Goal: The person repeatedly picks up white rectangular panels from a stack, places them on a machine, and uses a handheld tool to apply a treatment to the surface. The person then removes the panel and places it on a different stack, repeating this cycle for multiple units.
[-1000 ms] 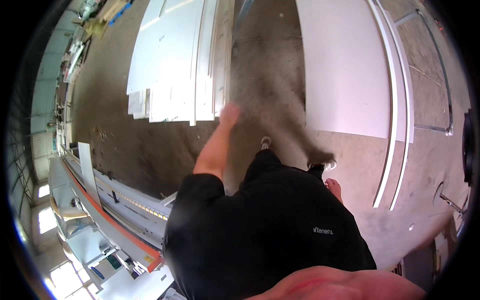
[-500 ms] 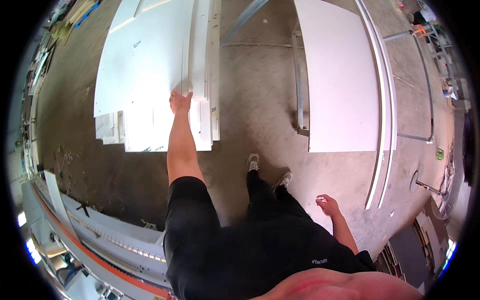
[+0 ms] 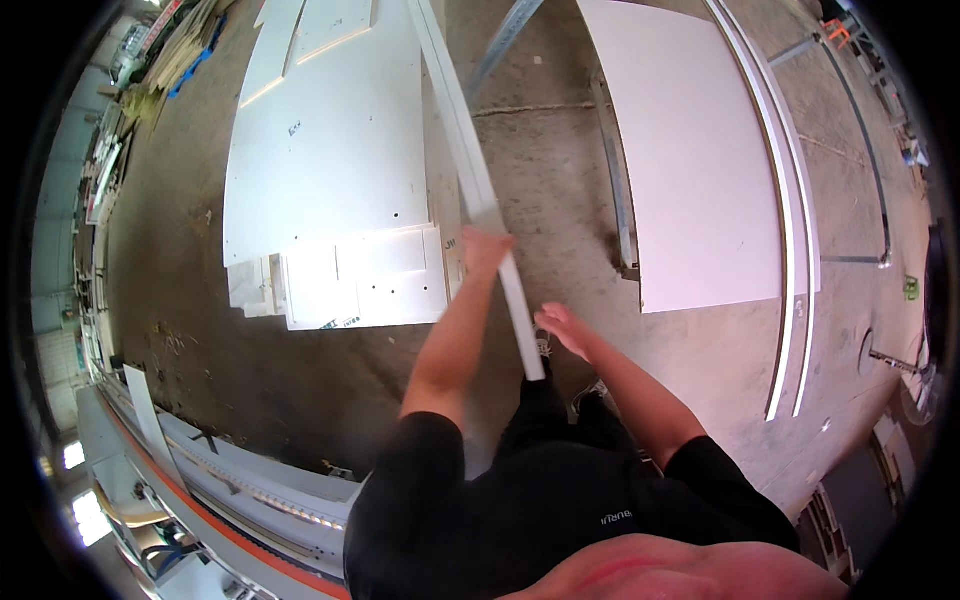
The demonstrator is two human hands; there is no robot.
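A long, narrow white strip (image 3: pixel 457 115) slants from the far edge toward my legs, its near end hanging over the floor. My left hand (image 3: pixel 485 250) is wrapped round it a little short of that end. To the right of the strip's end, my right hand (image 3: pixel 565 330) is raised with its fingers apart, holding nothing. It appears not to touch the strip. Left of my left hand lies a stack of white panels (image 3: pixel 340 180) of differing sizes, some with dark holes and small marks.
To the right, a large white panel (image 3: pixel 700 170) rests on a metal frame (image 3: pixel 615 190). Long thin white strips (image 3: pixel 787 250) lie along its right side. A long machine with an orange-red stripe (image 3: pixel 215 520) stands at lower left. Bare concrete floor (image 3: pixel 540 160) separates the stacks.
The strip has swung rightward off the panel stack, carried by my left hand. My right hand has come up and leftward from my side to near the strip's end.
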